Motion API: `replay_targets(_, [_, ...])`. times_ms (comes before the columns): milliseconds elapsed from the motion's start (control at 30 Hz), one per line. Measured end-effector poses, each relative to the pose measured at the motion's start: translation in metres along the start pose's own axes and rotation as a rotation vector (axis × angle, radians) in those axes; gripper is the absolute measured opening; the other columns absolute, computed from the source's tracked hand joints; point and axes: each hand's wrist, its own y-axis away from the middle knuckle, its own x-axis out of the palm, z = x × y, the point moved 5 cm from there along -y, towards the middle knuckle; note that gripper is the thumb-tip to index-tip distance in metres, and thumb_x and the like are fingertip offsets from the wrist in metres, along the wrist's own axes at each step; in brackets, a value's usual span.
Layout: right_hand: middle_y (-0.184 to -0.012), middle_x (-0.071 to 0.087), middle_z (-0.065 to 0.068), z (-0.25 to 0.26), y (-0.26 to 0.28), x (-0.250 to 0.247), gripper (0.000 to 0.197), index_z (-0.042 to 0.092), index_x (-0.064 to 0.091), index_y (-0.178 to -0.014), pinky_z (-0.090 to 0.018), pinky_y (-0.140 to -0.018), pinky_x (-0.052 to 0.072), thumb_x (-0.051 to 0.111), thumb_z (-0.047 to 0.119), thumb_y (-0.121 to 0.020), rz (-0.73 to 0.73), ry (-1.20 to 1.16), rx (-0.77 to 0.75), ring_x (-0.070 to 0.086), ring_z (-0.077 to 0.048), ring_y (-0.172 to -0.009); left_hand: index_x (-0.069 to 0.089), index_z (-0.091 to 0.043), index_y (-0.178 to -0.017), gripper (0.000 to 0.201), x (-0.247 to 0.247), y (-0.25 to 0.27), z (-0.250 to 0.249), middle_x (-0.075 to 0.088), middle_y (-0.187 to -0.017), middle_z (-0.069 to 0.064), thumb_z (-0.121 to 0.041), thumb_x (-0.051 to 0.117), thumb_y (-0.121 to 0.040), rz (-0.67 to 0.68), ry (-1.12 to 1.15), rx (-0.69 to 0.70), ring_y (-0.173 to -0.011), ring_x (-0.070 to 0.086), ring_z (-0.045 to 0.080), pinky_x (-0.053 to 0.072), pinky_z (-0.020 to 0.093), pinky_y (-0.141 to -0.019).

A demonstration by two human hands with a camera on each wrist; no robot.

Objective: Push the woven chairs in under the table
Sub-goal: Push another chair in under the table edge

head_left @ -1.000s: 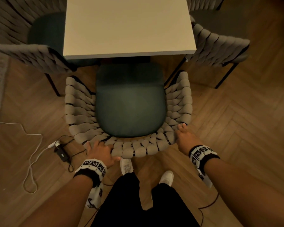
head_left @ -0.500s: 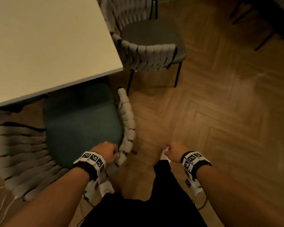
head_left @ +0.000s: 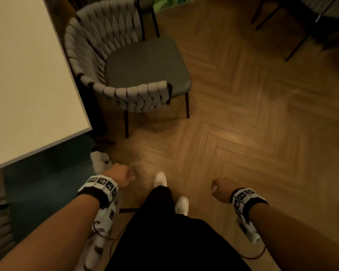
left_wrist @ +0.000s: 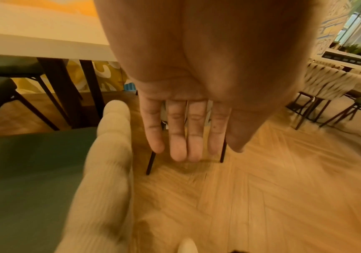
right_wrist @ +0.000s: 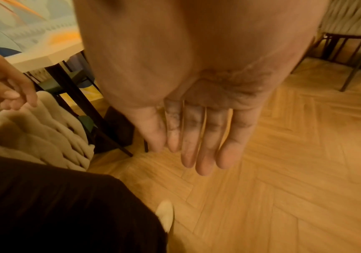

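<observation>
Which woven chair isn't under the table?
The grey-seated chair by the table's right side: its whole seat shows. The teal-seated chair has its seat partly under.

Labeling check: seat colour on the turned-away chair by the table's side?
Dark grey-green seat pad, best in the head view.

Woven chair (head_left: 125, 75) stands beside table (head_left: 27, 85) (both hands (head_left: 123, 176) seemingly free).

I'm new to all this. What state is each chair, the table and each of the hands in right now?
Woven chair with green seat: seat partly under the table.
Woven chair with grey seat: beside the table's edge, seat fully out and facing away.
Cream rectangular table: nothing on the part in view.
Left hand: fingers straight, holding nothing.
Right hand: fingers straight, holding nothing.
</observation>
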Motion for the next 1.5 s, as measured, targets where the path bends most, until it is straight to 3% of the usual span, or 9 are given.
replay_targets(200, [-0.126, 0.06, -0.009, 0.073, -0.058, -0.128, 0.028, 0.017, 0.059, -0.119, -0.032, -0.088, 0.048, 0.05, 0.03, -0.095, -0.055, 0.135, -0.13, 0.057, -0.027, -0.111, 0.056, -0.022, -0.126, 0.038, -0.116, -0.068, 0.018, 0.056, -0.124, 0.006, -0.041, 0.053, -0.093, -0.233, 0.077, -0.015, -0.114, 0.054, 0.027, 0.048, 0.044, -0.096])
replay_targets(400, [-0.126, 0.059, -0.012, 0.19, -0.126, -0.279, 0.035, 0.012, 0.05, -0.128, -0.035, -0.089, 0.047, 0.048, 0.025, -0.096, -0.264, 0.295, -0.283, 0.057, -0.031, -0.112, 0.037, -0.023, -0.144, 0.065, -0.238, -0.14, 0.062, 0.038, -0.145, 0.009, -0.042, 0.062, -0.086, -0.535, -0.012, -0.098, -0.134, 0.034, 0.031, 0.032, 0.046, -0.111])
replay_targets(533, [-0.125, 0.057, -0.01, 0.257, -0.165, -0.333, 0.039, 0.016, 0.047, -0.125, -0.041, -0.088, 0.047, 0.056, 0.031, -0.09, -0.414, 0.301, -0.41, 0.055, -0.032, -0.112, 0.033, -0.027, -0.146, 0.075, -0.276, -0.181, 0.092, 0.034, -0.15, 0.009, -0.054, 0.062, -0.083, -0.393, -0.115, -0.145, -0.141, 0.025, 0.03, 0.017, 0.051, -0.118])
replay_targets(700, [-0.124, 0.06, -0.009, 0.296, -0.212, -0.34, 0.042, 0.017, 0.044, -0.129, -0.043, -0.094, 0.044, 0.053, 0.032, -0.091, -0.308, 0.521, -0.396, 0.059, -0.033, -0.112, 0.031, -0.026, -0.149, 0.075, -0.286, -0.207, 0.113, 0.032, -0.157, 0.003, -0.06, 0.055, -0.086, -0.091, -0.164, -0.193, -0.146, 0.022, 0.025, -0.006, 0.057, -0.117])
replay_targets(833, [-0.124, 0.062, -0.008, 0.298, -0.229, -0.336, 0.033, 0.021, 0.051, -0.123, -0.043, -0.095, 0.043, 0.05, 0.025, -0.091, -0.275, 0.59, -0.416, 0.06, -0.032, -0.114, 0.041, -0.021, -0.145, 0.073, -0.287, -0.21, 0.108, 0.036, -0.154, 0.007, -0.061, 0.056, -0.085, -0.048, -0.177, -0.226, -0.143, 0.028, 0.03, -0.01, 0.06, -0.117])
replay_targets(967, [-0.122, 0.064, -0.007, 0.288, -0.236, -0.338, 0.032, 0.023, 0.054, -0.123, -0.043, -0.093, 0.045, 0.046, 0.024, -0.091, -0.258, 0.592, -0.463, 0.061, -0.032, -0.111, 0.046, -0.022, -0.141, 0.074, -0.288, -0.21, 0.102, 0.044, -0.146, 0.007, -0.063, 0.06, -0.081, -0.043, -0.15, -0.273, -0.138, 0.035, 0.03, -0.001, 0.057, -0.118])
replay_targets(1067, [-0.118, 0.065, -0.004, 0.26, -0.237, -0.352, 0.035, 0.027, 0.055, -0.123, -0.043, -0.091, 0.047, 0.052, 0.025, -0.088, -0.261, 0.615, -0.5, 0.062, -0.029, -0.108, 0.056, -0.022, -0.13, 0.069, -0.29, -0.213, 0.071, 0.054, -0.132, 0.004, -0.067, 0.061, -0.078, -0.044, -0.106, -0.282, -0.127, 0.044, 0.028, 0.016, 0.05, -0.115])
replay_targets(1300, [-0.12, 0.062, 0.0, 0.117, -0.254, -0.435, 0.042, 0.03, 0.05, -0.124, -0.045, -0.095, 0.045, 0.056, 0.022, -0.083, -0.24, 0.739, -0.388, 0.06, -0.027, -0.108, 0.064, -0.019, -0.116, 0.061, -0.284, -0.239, -0.092, 0.062, -0.121, 0.008, -0.064, 0.065, -0.076, -0.02, 0.151, -0.157, -0.111, 0.058, 0.028, 0.05, 0.04, -0.093])
replay_targets(1500, [-0.123, 0.057, 0.002, -0.009, -0.264, -0.518, 0.046, 0.032, 0.047, -0.131, -0.041, -0.098, 0.038, 0.057, 0.023, -0.087, -0.311, 0.988, -0.211, 0.056, -0.025, -0.113, 0.053, -0.031, -0.136, 0.053, -0.28, -0.255, -0.205, 0.057, -0.134, 0.002, -0.037, 0.068, -0.086, -0.023, 0.531, 0.134, -0.121, 0.056, 0.024, 0.046, 0.036, -0.102])
